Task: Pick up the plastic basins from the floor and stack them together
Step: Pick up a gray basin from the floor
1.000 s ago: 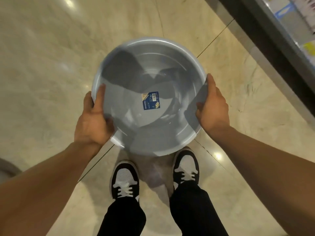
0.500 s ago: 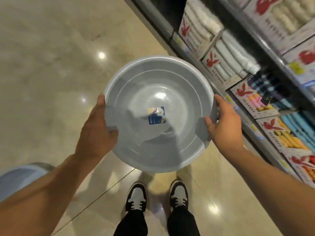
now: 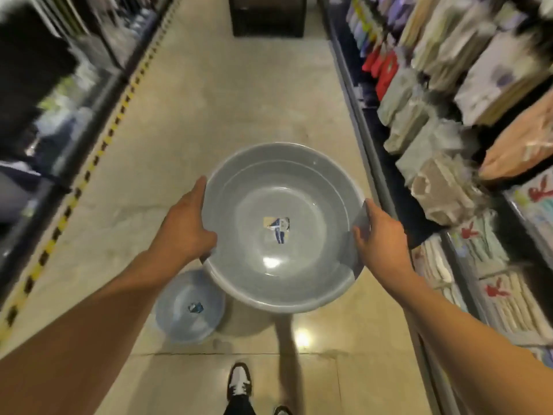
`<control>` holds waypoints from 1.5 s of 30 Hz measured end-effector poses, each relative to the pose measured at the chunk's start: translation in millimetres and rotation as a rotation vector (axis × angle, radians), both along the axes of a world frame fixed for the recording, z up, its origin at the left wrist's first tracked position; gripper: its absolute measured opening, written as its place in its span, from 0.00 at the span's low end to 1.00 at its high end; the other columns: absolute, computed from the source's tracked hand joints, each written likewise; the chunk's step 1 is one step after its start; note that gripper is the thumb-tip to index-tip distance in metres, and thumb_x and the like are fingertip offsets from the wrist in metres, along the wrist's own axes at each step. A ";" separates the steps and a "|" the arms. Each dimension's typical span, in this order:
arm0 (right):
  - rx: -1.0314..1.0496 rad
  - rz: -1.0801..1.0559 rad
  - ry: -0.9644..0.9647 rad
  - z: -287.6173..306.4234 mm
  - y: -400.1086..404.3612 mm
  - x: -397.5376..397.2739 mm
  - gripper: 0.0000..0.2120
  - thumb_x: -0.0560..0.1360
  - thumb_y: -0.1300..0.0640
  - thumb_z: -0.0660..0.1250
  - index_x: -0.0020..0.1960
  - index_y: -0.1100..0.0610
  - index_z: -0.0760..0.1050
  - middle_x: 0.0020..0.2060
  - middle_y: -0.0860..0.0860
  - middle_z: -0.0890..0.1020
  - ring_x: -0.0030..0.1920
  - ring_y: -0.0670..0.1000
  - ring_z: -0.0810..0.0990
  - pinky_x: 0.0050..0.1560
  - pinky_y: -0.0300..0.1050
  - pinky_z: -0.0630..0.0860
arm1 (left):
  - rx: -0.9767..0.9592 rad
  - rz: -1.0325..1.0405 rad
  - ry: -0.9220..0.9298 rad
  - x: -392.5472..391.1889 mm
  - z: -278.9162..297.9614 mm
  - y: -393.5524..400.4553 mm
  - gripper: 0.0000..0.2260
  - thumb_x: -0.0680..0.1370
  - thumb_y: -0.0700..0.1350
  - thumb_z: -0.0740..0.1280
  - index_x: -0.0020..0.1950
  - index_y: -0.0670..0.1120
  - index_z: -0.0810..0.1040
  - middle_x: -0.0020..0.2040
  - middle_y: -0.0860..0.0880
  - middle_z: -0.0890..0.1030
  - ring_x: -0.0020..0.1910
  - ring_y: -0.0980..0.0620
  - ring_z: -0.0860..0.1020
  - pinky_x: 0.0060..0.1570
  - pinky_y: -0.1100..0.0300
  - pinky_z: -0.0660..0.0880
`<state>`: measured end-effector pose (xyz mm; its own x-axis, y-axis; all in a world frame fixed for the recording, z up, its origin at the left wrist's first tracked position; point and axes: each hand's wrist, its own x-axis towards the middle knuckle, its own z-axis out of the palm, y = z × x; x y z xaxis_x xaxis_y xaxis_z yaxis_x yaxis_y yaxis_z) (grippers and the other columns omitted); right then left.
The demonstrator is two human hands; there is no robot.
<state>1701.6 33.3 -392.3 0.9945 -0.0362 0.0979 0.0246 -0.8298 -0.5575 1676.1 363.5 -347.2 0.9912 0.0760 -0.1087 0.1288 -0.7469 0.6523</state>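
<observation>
Holding a grey basin (image 3: pixel 282 226) above the floor (image 3: pixel 209 121), the person has one hand on each side of its rim. The left hand (image 3: pixel 187 227) clasps the left edge, thumb lying along the rim and fingers curled under the wall. The right hand (image 3: pixel 381 235) clasps the right edge the same way, thumb over the lip, fingers hidden beneath. Both grips are closed on the basin.

It is round, wide and fairly deep, of smooth grey plastic with a rolled rim and faint stepped rings down the inner wall. A small label (image 3: pixel 277 229), blue and pale, sits at the middle of its flat bottom, blurred beyond reading. A bright spot of light shows just nearer than the label.

A second basin (image 3: pixel 190 307) stands on the floor, nearer and to the left, partly under the held one and well below it. It looks paler, bluish and somewhat see-through, with its own small dark label in the middle.

One shoe (image 3: pixel 239 381), black and white, shows at the near edge, with the tip of another beside it. Shelves (image 3: pixel 449 139) of folded, packaged goods line the right of the aisle; darker shelves, badly blurred, line the left, with a yellow-and-black strip along their foot.
</observation>
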 end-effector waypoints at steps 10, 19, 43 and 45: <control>-0.029 0.595 -0.042 196.3 297.9 -54.4 0.04 0.70 0.58 0.66 0.43 0.55 0.71 0.36 0.52 0.79 0.34 0.57 0.74 0.29 0.42 0.63 | 0.182 0.638 0.008 -233.1 194.4 220.2 0.37 0.68 0.37 0.70 0.76 0.50 0.63 0.64 0.40 0.77 0.60 0.38 0.76 0.49 0.51 0.72; 0.014 0.945 -0.131 244.8 562.0 -207.9 0.19 0.69 0.64 0.68 0.60 0.60 0.77 0.44 0.59 0.83 0.44 0.61 0.81 0.40 0.46 0.73 | 0.149 1.010 -0.006 -475.8 223.4 375.4 0.38 0.71 0.41 0.70 0.78 0.52 0.58 0.65 0.42 0.77 0.61 0.38 0.75 0.54 0.51 0.73; 0.048 1.289 0.020 53.9 982.9 -403.0 0.21 0.74 0.65 0.65 0.65 0.52 0.74 0.45 0.54 0.84 0.38 0.56 0.76 0.40 0.41 0.66 | -0.158 1.640 0.067 -675.6 38.3 636.7 0.36 0.70 0.38 0.72 0.73 0.60 0.63 0.58 0.50 0.78 0.53 0.45 0.77 0.48 0.49 0.77; 0.040 1.295 0.054 21.1 1010.3 -402.8 0.21 0.75 0.64 0.65 0.67 0.50 0.74 0.46 0.51 0.83 0.38 0.51 0.74 0.41 0.39 0.66 | -0.166 1.663 0.122 -675.3 5.8 659.5 0.42 0.68 0.35 0.73 0.76 0.58 0.60 0.60 0.48 0.78 0.55 0.42 0.78 0.45 0.51 0.77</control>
